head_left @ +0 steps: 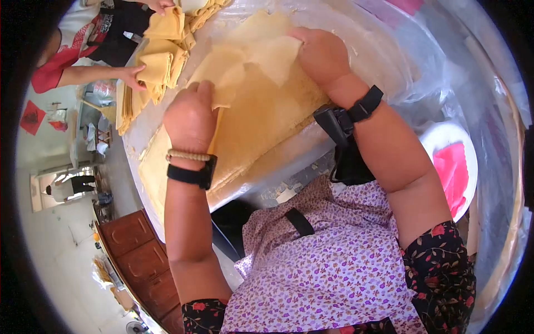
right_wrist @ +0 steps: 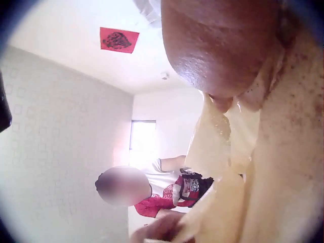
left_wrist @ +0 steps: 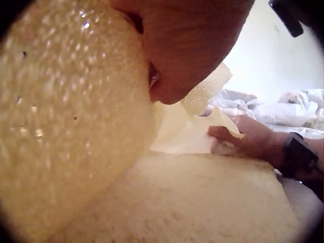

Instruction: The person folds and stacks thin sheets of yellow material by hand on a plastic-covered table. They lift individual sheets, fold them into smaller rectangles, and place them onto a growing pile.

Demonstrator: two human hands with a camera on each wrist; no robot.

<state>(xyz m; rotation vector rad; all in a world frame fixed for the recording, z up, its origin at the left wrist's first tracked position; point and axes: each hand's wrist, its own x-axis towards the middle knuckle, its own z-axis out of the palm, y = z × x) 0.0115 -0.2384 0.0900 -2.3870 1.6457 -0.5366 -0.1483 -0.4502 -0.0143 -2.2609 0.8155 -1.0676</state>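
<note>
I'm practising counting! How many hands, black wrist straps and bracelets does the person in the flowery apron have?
Bare left hand and right hand gripping a thin, pale yellow sheet: 2
Black fabric wrist straps: 2
Beige beaded-looking bracelet: 1
Total: 5

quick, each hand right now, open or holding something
Left hand: closed, holding a thin yellow sheet.
Right hand: closed, pinching the same sheet.

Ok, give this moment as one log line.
left hand: holds thin yellow sheet | right hand: holds apparently same one | under: flat yellow layer | left side: another person handling folded sheets
</note>
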